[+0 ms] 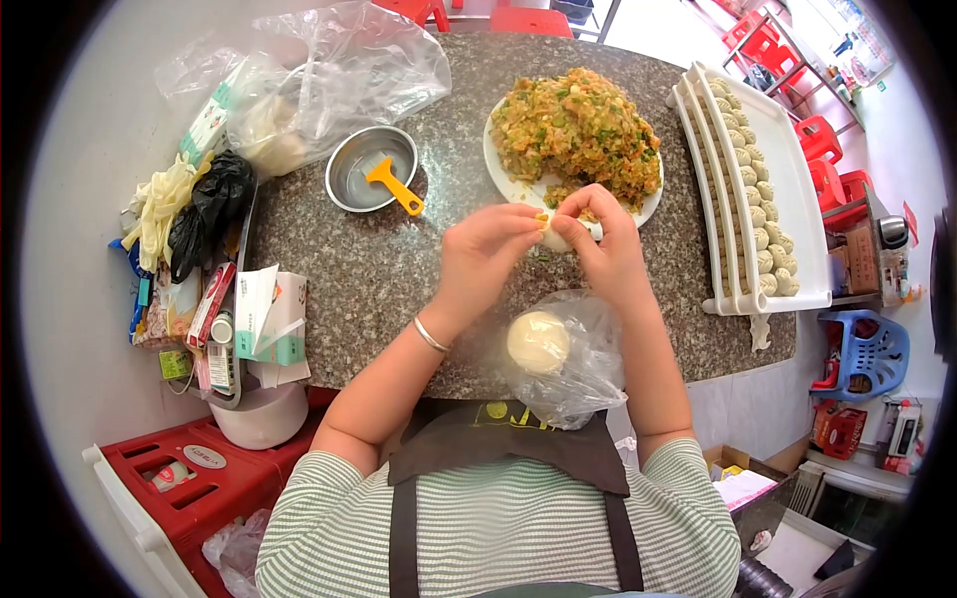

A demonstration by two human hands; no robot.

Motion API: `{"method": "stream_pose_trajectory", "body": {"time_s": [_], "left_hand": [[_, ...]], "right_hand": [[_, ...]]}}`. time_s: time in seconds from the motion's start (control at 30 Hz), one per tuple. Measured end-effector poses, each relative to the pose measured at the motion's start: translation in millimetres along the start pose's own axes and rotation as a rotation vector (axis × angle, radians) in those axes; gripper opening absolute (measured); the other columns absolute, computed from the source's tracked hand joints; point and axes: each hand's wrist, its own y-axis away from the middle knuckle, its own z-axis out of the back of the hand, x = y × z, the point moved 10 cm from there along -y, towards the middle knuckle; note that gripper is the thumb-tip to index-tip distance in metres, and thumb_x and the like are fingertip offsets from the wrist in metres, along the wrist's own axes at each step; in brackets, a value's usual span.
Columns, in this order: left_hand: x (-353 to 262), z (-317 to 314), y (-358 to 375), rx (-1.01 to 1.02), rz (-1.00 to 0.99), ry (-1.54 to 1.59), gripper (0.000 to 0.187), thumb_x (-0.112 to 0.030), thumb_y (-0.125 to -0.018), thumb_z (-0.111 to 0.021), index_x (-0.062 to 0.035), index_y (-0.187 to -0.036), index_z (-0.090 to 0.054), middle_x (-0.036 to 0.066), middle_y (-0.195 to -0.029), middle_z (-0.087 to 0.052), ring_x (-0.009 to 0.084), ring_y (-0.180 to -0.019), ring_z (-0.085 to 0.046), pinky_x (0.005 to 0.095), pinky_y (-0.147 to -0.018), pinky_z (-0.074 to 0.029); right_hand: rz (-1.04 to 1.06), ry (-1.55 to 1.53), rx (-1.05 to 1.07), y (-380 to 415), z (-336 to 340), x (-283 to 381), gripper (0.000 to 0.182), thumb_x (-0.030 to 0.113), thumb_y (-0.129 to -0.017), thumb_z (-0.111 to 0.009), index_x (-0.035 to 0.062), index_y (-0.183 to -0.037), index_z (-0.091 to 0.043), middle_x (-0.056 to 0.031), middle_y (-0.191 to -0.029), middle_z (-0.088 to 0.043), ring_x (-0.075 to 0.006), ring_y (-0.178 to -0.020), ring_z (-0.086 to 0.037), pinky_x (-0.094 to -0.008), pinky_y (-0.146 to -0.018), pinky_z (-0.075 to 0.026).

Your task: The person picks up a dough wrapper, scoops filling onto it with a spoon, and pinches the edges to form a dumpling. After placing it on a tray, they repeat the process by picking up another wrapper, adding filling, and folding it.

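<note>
Between the fingertips of both hands is a small white dumpling [556,239] with a bit of orange filling at its top. My left hand [485,249] pinches its left side, a silver bangle on the wrist. From the right, my right hand [605,244] grips it with thumb and bent fingers. Just beyond them a white plate [495,159] bears a heap of chopped orange and green filling [578,135]. A round pale ball of dough [538,342] lies in a clear plastic bag [588,344] by the table's near edge.
A metal bowl [349,169] with an orange-handled scraper [397,187] stands left of the plate. Stacked white trays [797,189] hold rows of pleated dumplings [763,199] at right. Plastic bags [349,60] and a tissue box [271,317] line the left side of the speckled stone table [349,289].
</note>
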Motion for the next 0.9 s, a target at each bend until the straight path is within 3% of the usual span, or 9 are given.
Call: {"method": "stream_pose_trajectory", "body": {"time_s": [0.17, 0.27, 0.33, 0.47, 0.53, 0.67, 0.77, 0.83, 0.9], "left_hand": [[-5.7, -3.1, 2.5, 0.004, -0.013, -0.005, 0.012, 0.000, -0.085, -0.068, 0.0015, -0.097, -0.069, 0.011, -0.106, -0.068, 0.0169, -0.095, -0.067, 0.0286, -0.083, -0.055], [5.1, 2.1, 3.5, -0.081, 0.137, 0.058, 0.016, -0.002, -0.086, -0.069, 0.0010, -0.101, -0.067, 0.010, -0.105, -0.069, 0.0165, -0.093, -0.068, 0.0280, -0.081, -0.055], [12.8, 2.7, 5.1, -0.049, 0.188, -0.002, 0.019, -0.004, -0.086, -0.070, 0.0005, -0.104, -0.065, 0.009, -0.105, -0.069, 0.0166, -0.091, -0.069, 0.0277, -0.079, -0.055], [16.1, 5.5, 4.4, -0.077, 0.136, 0.030, 0.019, -0.004, -0.085, -0.071, 0.0010, -0.102, -0.066, 0.009, -0.102, -0.070, 0.0154, -0.091, -0.068, 0.0270, -0.077, -0.055], [-2.3, 5.9, 2.3, -0.075, -0.070, -0.098, 0.015, -0.004, -0.084, -0.072, 0.0014, -0.098, -0.068, 0.009, -0.101, -0.070, 0.0150, -0.090, -0.067, 0.0276, -0.077, -0.055], [-5.6, 2.2, 1.8, -0.045, -0.047, -0.140, 0.010, -0.002, -0.084, -0.071, 0.0017, -0.093, -0.070, 0.009, -0.101, -0.069, 0.0157, -0.091, -0.065, 0.0284, -0.079, -0.054], [15.7, 6.7, 4.1, -0.117, 0.177, 0.081, 0.008, -0.001, -0.084, -0.069, 0.0018, -0.092, -0.071, 0.010, -0.101, -0.069, 0.0169, -0.093, -0.065, 0.0287, -0.082, -0.053], [16.4, 3.8, 3.3, -0.060, 0.159, 0.107, 0.010, 0.002, -0.084, -0.068, 0.0021, -0.093, -0.071, 0.011, -0.102, -0.068, 0.0169, -0.094, -0.065, 0.0285, -0.083, -0.052], [8.9, 3.5, 2.7, -0.054, 0.112, 0.103, 0.010, 0.002, -0.084, -0.069, 0.0020, -0.094, -0.071, 0.011, -0.101, -0.068, 0.0168, -0.093, -0.065, 0.0285, -0.083, -0.052]], "right_hand": [[0.046, 0.038, 0.059, 0.1, -4.3, 2.6, 0.012, 0.009, -0.087, -0.066, -0.0016, -0.086, -0.060, -0.0084, -0.085, -0.060, -0.0195, -0.080, -0.058, -0.0303, -0.074, -0.046], [0.033, 0.046, -0.006, 2.8, -3.5, 2.5, 0.012, 0.009, -0.086, -0.067, -0.0017, -0.086, -0.061, -0.0089, -0.083, -0.061, -0.0198, -0.079, -0.059, -0.0305, -0.074, -0.046], [-0.034, 0.031, -0.018, 3.9, -3.0, 1.5, 0.009, 0.006, -0.083, -0.066, -0.0008, -0.087, -0.062, -0.0135, -0.088, -0.062, -0.0279, -0.085, -0.061, -0.0358, -0.077, -0.047], [0.066, 0.077, 0.004, 3.9, -5.4, 10.7, 0.007, 0.005, -0.085, -0.067, -0.0013, -0.087, -0.064, -0.0101, -0.085, -0.063, -0.0204, -0.081, -0.060, -0.0304, -0.075, -0.047], [0.050, 0.037, -0.047, 5.3, -2.5, 8.2, 0.007, 0.005, -0.085, -0.066, -0.0010, -0.089, -0.065, -0.0102, -0.086, -0.064, -0.0205, -0.082, -0.060, -0.0305, -0.076, -0.047], [0.079, 0.021, -0.078, 7.3, -2.6, 7.6, 0.007, 0.005, -0.087, -0.065, -0.0014, -0.089, -0.064, -0.0099, -0.087, -0.063, -0.0204, -0.082, -0.060, -0.0308, -0.076, -0.047], [0.002, -0.048, -0.131, 7.3, 2.8, 0.6, 0.008, 0.005, -0.085, -0.064, -0.0015, -0.088, -0.063, -0.0138, -0.087, -0.063, -0.0268, -0.084, -0.061, -0.0342, -0.077, -0.048], [-0.046, -0.058, -0.028, 5.2, -2.2, -6.7, 0.011, 0.009, -0.089, -0.064, -0.0019, -0.089, -0.061, -0.0084, -0.087, -0.061, -0.0191, -0.081, -0.059, -0.0291, -0.076, -0.046], [-0.012, -0.020, -0.005, 1.0, -1.1, -1.0, 0.012, 0.010, -0.089, -0.065, -0.0016, -0.089, -0.061, -0.0083, -0.086, -0.061, -0.0190, -0.081, -0.058, -0.0290, -0.075, -0.045]]}}
